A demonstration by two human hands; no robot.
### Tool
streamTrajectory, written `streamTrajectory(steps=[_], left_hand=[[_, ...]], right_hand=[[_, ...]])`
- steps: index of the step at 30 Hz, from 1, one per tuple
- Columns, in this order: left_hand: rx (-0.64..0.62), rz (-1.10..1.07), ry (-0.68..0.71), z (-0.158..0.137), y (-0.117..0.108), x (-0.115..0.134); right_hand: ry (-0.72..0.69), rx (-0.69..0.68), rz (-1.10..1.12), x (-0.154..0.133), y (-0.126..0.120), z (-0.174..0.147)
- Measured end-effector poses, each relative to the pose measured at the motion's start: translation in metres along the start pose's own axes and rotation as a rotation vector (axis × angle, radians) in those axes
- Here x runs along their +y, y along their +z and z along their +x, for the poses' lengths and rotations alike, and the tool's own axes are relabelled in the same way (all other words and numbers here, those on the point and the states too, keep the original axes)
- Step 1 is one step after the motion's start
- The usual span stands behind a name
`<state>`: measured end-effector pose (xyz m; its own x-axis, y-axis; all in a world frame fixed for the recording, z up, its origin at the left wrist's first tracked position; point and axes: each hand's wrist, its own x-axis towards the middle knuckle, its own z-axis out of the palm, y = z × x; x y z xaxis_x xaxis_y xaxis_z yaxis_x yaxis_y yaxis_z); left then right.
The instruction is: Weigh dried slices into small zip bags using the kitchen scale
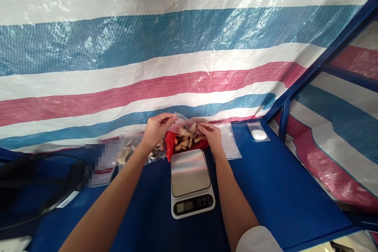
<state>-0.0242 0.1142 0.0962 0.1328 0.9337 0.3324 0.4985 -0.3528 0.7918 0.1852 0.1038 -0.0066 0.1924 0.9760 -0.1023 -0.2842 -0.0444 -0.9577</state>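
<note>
A: What've the hands got?

B: L hand [157, 126] pinches the far-left corner of a small clear bag [184, 125]. R hand [212, 137] pinches its right side, I think; the fingertips are a bit hid.

A: Where's that bag, exactly?

B: Btwn the hands, just over a red bag [169, 145] w/ brown bits [183, 144] in it. It slopes approx. far left to near right. The lumps [193, 128] inside sit at its right end, so R hand's nearer them.

A: And round abt?

B: Scale [190, 175] just near of the red bag. Big clear bag [126, 150] on the left, flat bag [232, 141] on the right, white thing [259, 134] farther right.

A: Surface?

B: Blue desk [265, 193]. Stripy sheet [177, 35] walls off the far side; blue frame [284, 122] on the right.
</note>
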Motion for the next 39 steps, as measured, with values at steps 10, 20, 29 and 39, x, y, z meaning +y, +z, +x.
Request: streamTrajectory(steps=[10, 20, 29, 39], left_hand=[[-0.112, -0.043, 0.012, 0.002, -0.002, 0.008], [-0.027, -0.096, -0.023, 0.000, -0.003, 0.009], [-0.049, -0.051, -0.074, 0.000, -0.003, 0.003], [-0.097, 0.142, -0.062, -0.011, -0.014, -0.024]], right_hand=[[0.011, -0.058, 0.065, 0.003, 0.001, 0.001], [-0.090, 0.006, -0.036, -0.004, -0.002, 0.002], [-0.055, -0.036, -0.102, 0.008, 0.007, 0.001], [-0.014, -0.038, -0.025, 0.004, 0.004, 0.000]])
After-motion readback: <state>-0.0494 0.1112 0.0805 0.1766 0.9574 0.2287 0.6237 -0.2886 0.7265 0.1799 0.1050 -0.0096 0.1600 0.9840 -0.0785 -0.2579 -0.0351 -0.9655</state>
